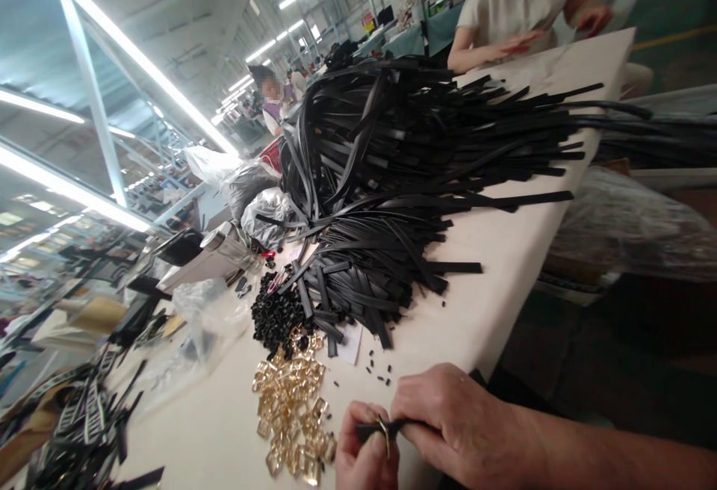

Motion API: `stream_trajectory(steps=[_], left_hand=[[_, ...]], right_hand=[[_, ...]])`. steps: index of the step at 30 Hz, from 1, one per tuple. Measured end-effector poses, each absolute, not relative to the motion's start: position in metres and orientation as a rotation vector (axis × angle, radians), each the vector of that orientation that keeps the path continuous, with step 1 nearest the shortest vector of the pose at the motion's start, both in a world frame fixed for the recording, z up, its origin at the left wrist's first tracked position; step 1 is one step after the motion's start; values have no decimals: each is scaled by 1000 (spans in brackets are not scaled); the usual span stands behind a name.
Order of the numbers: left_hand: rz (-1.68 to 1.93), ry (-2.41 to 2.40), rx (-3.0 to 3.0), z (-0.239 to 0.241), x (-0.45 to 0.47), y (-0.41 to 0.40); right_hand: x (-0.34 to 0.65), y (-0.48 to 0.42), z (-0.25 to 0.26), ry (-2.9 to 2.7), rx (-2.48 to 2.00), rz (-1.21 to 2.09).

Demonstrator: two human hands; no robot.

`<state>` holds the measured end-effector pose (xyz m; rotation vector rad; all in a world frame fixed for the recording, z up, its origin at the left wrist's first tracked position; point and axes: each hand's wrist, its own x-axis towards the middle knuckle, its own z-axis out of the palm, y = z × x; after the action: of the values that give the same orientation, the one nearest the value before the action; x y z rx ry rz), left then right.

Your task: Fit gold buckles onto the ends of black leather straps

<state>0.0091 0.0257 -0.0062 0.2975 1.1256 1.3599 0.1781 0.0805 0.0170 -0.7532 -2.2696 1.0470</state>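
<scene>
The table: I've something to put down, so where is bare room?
Bare table shows between the ends of the nearer black straps and the table's right edge, beyond the right hand. Another patch lies between the gold buckles and the striped straps. The middle is crowded with straps, black loops and buckles; tiny black pieces lie scattered beyond the left hand.

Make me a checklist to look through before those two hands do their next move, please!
1. Left hand gripping the black strap: ok, pinched near its end.
2. Right hand gripping the same strap: ok.
3. Gold buckle threaded properly: cannot tell; it sits across the strap, but fingers hide part.
4. Pile of gold buckles close by: ok, beside the left hand.
5. Small black pieces all heaped together: not ok, several lie scattered.
</scene>
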Motion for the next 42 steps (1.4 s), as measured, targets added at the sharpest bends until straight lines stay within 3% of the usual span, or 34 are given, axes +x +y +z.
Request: stream_trajectory(steps=[5, 18, 26, 42], left_hand=[[1396, 1249, 408, -13, 7, 28], [1171, 1011, 115, -21, 4, 24], [1231, 1144, 263, -23, 6, 27], [1248, 1181, 341, -21, 11, 26]], right_hand=[[175, 78, 13, -2308, -767, 997], [176, 84, 11, -2251, -811, 1168], [170, 80, 4, -2293, -822, 1110], [166, 75, -19, -2015, -668, 1346]])
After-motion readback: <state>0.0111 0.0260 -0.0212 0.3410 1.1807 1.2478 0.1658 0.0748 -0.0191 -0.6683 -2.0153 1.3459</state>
